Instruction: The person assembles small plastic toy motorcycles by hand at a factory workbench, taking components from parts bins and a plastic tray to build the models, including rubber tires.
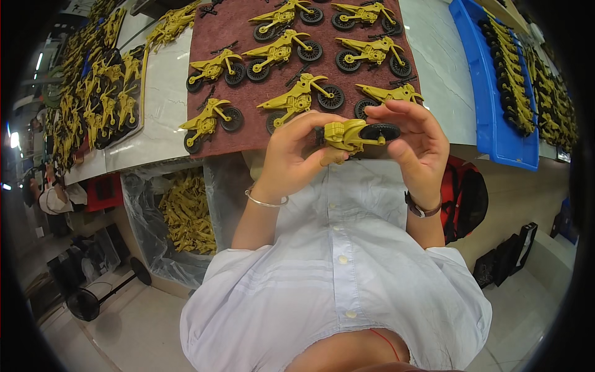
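Observation:
A yellow toy motorcycle [347,134] with a black wheel [379,132] is held up in front of my chest, above the table's near edge. My left hand [302,149] grips its body from the left, thumb below and fingers behind. Around the wheel end curls my right hand [416,133], its thumb at the lower side and its fingers beyond the wheel; their exact contact is partly hidden. Further yellow toy motorcycles [297,96] with black wheels lie in rows on a dark red cloth [248,111] just past my hands. Loose black handlebar pieces [297,75] lie beside several of them.
At the right stands a blue tray [489,111] with toy motorcycles lined up in it. Another tray [144,93] on the left holds more. Below the table, a plastic-lined box [139,211] contains many yellow parts [186,214]. A red and black bag [465,198] is by my right side.

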